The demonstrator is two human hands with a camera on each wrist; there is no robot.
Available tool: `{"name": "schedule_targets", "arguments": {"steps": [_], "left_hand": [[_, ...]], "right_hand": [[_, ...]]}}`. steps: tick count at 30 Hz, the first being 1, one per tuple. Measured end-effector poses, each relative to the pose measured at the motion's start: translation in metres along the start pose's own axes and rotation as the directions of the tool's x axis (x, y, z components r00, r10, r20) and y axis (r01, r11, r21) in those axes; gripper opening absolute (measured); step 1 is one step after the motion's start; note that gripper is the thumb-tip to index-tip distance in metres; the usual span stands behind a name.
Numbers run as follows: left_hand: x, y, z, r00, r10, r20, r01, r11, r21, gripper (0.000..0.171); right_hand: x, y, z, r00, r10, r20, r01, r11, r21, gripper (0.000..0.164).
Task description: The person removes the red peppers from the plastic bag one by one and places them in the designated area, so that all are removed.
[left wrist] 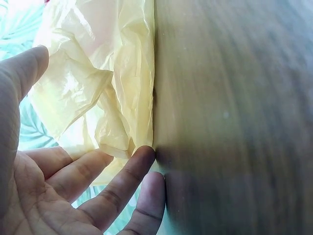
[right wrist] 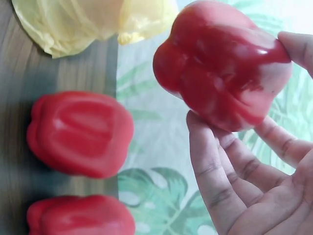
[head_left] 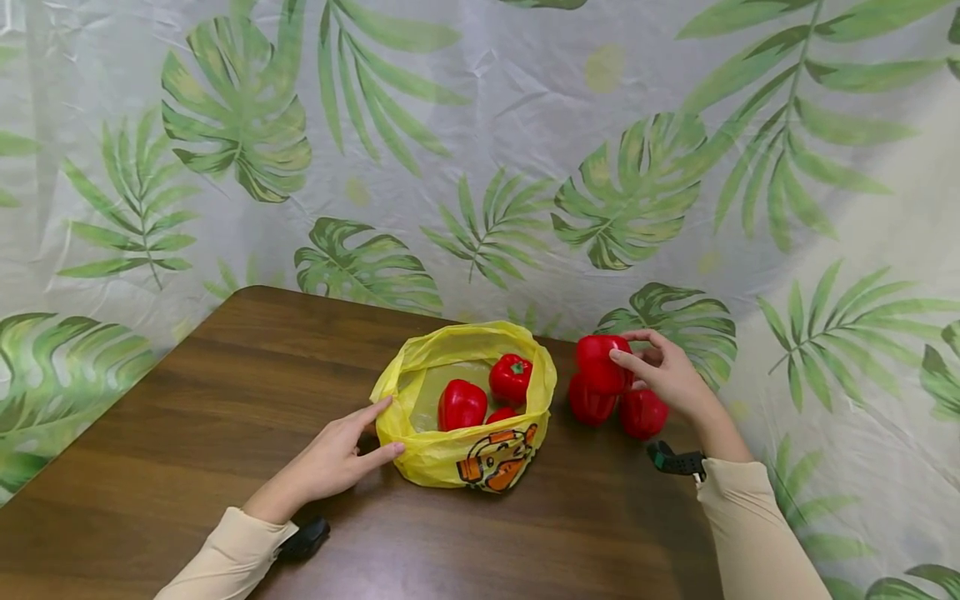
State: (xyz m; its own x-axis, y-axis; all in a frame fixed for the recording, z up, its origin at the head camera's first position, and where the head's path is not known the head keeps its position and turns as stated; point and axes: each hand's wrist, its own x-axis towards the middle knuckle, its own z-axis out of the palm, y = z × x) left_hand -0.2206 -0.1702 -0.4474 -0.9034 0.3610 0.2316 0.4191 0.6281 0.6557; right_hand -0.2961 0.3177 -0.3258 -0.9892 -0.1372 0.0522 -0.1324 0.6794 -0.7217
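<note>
A yellow plastic bag (head_left: pixel 442 458) with a cartoon print stands on the table, its mouth wide. Inside it lie a red bell pepper (head_left: pixel 461 405), another with a green stem (head_left: pixel 511 379), and a third partly hidden by the front rim. My left hand (head_left: pixel 330 458) touches the bag's left side, fingers extended and thumb apart; the left wrist view shows the fingertips against the crinkled plastic. To the right of the bag, my right hand (head_left: pixel 663 371) holds a red bell pepper (right wrist: pixel 225 63) between thumb and fingers, raised above two more peppers (right wrist: pixel 83 134) on the table.
The brown wooden table (head_left: pixel 225 400) ends at a back edge behind the bag. A leaf-patterned curtain (head_left: pixel 495 150) hangs close behind and along the right side. Each wrist wears a dark strapped device (head_left: pixel 675 460).
</note>
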Motion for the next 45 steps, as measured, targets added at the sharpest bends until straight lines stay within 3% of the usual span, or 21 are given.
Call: {"name": "schedule_targets", "arguments": {"steps": [14, 23, 30, 41, 45], "left_hand": [[0.0, 0.001, -0.001, 1.0, 0.0, 0.003, 0.0, 1.0, 0.006, 0.08], [0.001, 0.001, 0.001, 1.0, -0.005, 0.011, 0.005, 1.0, 0.0, 0.081], [0.001, 0.002, 0.0, 1.0, -0.004, 0.007, 0.004, 1.0, 0.001, 0.081], [0.0, 0.001, 0.0, 1.0, -0.009, 0.014, 0.009, 1.0, -0.001, 0.081], [0.0, 0.0, 0.001, 1.0, -0.011, 0.015, 0.011, 1.0, -0.004, 0.08]], "right_hand": [[-0.01, 0.041, -0.015, 0.995, 0.033, -0.098, -0.028, 0.998, 0.049, 0.064], [-0.022, 0.07, -0.04, 0.982, 0.08, -0.17, -0.066, 0.994, 0.088, 0.043], [-0.033, 0.086, -0.048, 0.965, 0.152, -0.213, -0.135, 0.987, 0.092, 0.042], [-0.041, 0.106, -0.045, 0.941, 0.198, -0.273, -0.195, 0.98, 0.037, 0.076], [-0.043, 0.11, -0.043, 0.933, 0.21, -0.291, -0.211, 0.977, 0.029, 0.081]]}}
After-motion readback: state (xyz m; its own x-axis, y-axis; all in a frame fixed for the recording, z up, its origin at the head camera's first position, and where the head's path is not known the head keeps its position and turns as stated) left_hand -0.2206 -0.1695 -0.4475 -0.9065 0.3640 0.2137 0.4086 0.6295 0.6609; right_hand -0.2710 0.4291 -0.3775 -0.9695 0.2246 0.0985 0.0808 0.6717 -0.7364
